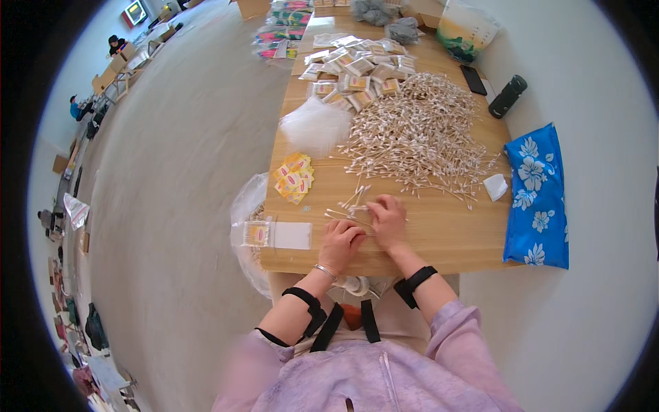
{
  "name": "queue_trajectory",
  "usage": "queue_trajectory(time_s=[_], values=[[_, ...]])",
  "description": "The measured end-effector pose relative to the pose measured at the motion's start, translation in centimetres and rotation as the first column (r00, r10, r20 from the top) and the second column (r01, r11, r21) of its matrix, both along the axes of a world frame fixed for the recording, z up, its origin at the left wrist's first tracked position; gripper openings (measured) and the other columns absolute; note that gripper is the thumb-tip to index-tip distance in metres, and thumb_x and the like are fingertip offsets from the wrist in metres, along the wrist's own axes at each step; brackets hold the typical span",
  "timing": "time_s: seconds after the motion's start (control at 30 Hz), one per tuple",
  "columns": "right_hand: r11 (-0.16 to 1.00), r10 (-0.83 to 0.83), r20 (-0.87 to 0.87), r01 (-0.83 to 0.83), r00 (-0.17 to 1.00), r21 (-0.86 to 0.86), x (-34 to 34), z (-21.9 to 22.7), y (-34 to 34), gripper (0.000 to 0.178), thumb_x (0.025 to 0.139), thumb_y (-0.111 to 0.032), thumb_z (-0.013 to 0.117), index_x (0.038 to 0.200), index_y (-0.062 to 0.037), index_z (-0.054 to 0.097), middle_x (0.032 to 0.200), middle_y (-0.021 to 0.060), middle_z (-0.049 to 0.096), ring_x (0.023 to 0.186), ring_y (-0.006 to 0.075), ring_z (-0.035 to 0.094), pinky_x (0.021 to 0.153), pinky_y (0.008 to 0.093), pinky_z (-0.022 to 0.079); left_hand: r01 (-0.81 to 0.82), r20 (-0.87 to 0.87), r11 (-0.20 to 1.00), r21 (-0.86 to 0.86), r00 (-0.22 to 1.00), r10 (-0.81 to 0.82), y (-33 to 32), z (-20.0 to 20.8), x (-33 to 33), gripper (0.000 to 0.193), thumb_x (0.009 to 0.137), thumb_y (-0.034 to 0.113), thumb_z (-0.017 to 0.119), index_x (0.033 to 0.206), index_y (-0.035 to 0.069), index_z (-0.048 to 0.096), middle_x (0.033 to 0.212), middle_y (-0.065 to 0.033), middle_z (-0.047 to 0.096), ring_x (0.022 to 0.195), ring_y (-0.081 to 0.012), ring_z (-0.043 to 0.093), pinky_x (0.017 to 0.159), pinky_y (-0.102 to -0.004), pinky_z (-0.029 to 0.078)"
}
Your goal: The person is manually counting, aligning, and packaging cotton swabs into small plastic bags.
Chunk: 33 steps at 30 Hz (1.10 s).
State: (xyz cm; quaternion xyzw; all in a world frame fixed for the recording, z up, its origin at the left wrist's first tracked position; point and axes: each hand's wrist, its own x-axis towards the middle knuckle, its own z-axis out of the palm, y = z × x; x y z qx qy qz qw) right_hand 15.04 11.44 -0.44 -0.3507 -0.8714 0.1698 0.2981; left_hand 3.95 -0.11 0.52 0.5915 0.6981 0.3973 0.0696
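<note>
**Hands gathering cotton swabs at the near edge of a wooden table**

Starting at the left, we see a clear plastic bag (245,206) hanging off the table's left edge, and just beside it on the wooden table (446,233) a packed swab packet (276,234) with a yellow label and a white card end. A little farther off lies a small stack of yellow labels (294,178), and beyond that a heap of clear empty bags (314,126).

Our left hand (340,242) rests near the table's near edge, fingers curled narrowly in; it seems to pinch a few swabs, though we cannot tell for sure. Touching it on the right, our right hand (387,221) lies palm down with fingers close together, pressing on a few loose cotton swabs (350,204) scattered just beyond both hands.

Farther away and to the right spreads the large pile of cotton swabs (419,134), with finished packets (357,69) heaped at its far side. A small white pad (495,186) sits near the pile's right edge. Farther right, off the table, lies a blue flowered cloth (537,196), and beyond it a dark cylindrical bottle (507,96).
</note>
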Motion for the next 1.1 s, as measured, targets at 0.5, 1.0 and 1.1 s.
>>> queue_trajectory(time_s=[0.5,1.0,1.1], values=[[0.742,-0.654,-0.091,0.66,0.751,0.12,-0.3,0.5,1.0,0.018,0.079,-0.013,0.061,0.097,-0.0136,0.064,0.107,0.0035,0.055,0.11,0.0257,0.044,0.099,0.046,0.029,-0.156,0.045,0.985,-0.072,0.986,0.16,2.0,0.4,-4.8,0.012,0.073,0.012,0.072,0.083,0.008,0.067,0.089,-0.0087,0.059,0.093,-0.0293,0.052,0.084,-0.0401,0.042],[0.998,0.063,-0.113,-0.061,0.992,0.023,0.6,0.9,-0.5,0.008,0.07,-0.01,0.066,0.071,-0.0155,0.061,0.083,0.0002,0.056,0.089,0.0227,0.05,0.081,0.0384,0.035,-0.058,0.086,0.998,-0.02,0.995,0.06,0.8,0.2,-4.9,0.008,0.077,0.006,0.067,0.085,0.004,0.066,0.089,-0.0119,0.061,0.088,-0.03,0.057,0.079,-0.038,0.046],[0.999,0.023,-0.076,-0.021,0.997,0.029,0.5,0.6,-0.4,0.007,0.071,-0.009,0.065,0.074,-0.0136,0.06,0.086,0.0014,0.055,0.089,0.0243,0.049,0.08,0.0389,0.035,-0.12,0.081,0.993,-0.02,0.989,0.121,1.0,0.1,-4.6,0.007,0.078,0.005,0.066,0.084,0.004,0.066,0.088,-0.0127,0.06,0.087,-0.0308,0.057,0.078,-0.0382,0.047]])
